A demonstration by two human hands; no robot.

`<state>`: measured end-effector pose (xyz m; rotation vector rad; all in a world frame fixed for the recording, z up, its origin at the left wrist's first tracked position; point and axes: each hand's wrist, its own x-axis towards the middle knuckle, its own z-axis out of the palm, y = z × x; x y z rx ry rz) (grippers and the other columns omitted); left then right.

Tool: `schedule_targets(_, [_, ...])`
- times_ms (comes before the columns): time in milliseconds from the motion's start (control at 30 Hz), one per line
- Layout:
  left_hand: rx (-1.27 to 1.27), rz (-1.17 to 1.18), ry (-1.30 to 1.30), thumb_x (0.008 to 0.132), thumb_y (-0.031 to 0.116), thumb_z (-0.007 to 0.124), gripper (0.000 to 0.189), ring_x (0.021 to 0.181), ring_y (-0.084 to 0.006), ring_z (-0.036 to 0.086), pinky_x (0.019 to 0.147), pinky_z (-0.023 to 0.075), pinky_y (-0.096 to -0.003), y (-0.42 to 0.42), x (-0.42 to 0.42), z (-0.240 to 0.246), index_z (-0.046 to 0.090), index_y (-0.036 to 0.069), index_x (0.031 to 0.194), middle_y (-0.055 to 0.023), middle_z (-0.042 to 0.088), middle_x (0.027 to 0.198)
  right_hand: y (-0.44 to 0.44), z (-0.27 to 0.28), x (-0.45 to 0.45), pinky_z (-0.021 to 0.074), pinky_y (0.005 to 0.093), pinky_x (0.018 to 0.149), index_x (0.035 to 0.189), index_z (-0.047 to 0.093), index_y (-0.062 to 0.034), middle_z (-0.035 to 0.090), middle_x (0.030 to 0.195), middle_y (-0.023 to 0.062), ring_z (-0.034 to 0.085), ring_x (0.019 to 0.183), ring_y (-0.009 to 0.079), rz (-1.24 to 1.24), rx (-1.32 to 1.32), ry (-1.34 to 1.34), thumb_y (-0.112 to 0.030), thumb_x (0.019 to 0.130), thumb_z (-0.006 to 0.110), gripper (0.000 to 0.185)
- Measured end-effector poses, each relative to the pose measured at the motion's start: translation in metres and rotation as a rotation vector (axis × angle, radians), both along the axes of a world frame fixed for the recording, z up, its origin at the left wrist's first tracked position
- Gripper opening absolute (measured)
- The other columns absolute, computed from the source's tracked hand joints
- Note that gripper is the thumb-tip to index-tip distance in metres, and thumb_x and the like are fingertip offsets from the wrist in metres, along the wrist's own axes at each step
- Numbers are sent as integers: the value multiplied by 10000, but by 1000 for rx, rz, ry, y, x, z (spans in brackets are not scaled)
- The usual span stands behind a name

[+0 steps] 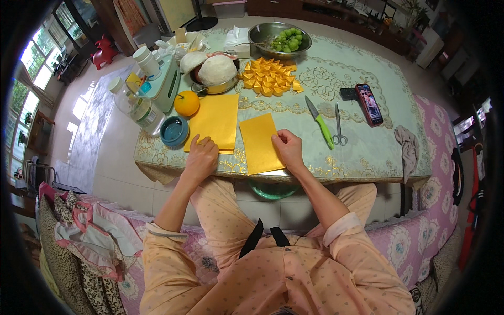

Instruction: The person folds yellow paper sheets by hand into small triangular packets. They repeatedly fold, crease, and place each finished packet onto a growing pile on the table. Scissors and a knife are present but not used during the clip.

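My right hand [289,149] pinches the right edge of a gold paper sheet [260,143], whose near end lies by the table's front edge. My left hand [201,157] rests, fingers curled, on the near edge of a stack of gold paper [216,122]; nothing plainly shows in its grip. Beyond the sheets sits a cluster of folded gold paper pieces [267,76]. An orange [186,103] and a small blue bowl [174,131] stand left of the stack. To the right lie a green-handled knife [323,128] and metal scissors [338,126].
A plastic bottle [141,112], a pale green box [167,82] and a filled metal pot [215,75] stand at the left. A steel bowl of green grapes [279,39] is at the back. A phone [369,105] and a cloth [407,149] lie at the right.
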<state>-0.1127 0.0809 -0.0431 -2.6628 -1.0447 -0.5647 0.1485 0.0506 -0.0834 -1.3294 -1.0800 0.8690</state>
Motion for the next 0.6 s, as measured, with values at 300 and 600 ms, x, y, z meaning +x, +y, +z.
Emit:
schedule_targets(300, [-194, 88, -6, 728, 102, 605, 98, 962, -227, 557, 929, 330, -488, -12, 4, 16, 588, 68, 819, -78, 603, 867, 1, 3, -2, 418, 228, 535, 800, 597, 40, 584, 621, 36, 502, 568, 56, -23, -10, -57, -109, 795, 607, 149])
schedule_targets(600, [-564, 128, -754, 783, 92, 625, 463, 766, -220, 611, 686, 482, -306, 0, 69, 4, 477, 17, 1214, -147, 631, 930, -3, 12, 0, 411, 200, 553, 833, 589, 27, 599, 688, 8, 507, 599, 47, -21, -36, 237, -98, 838, 583, 125])
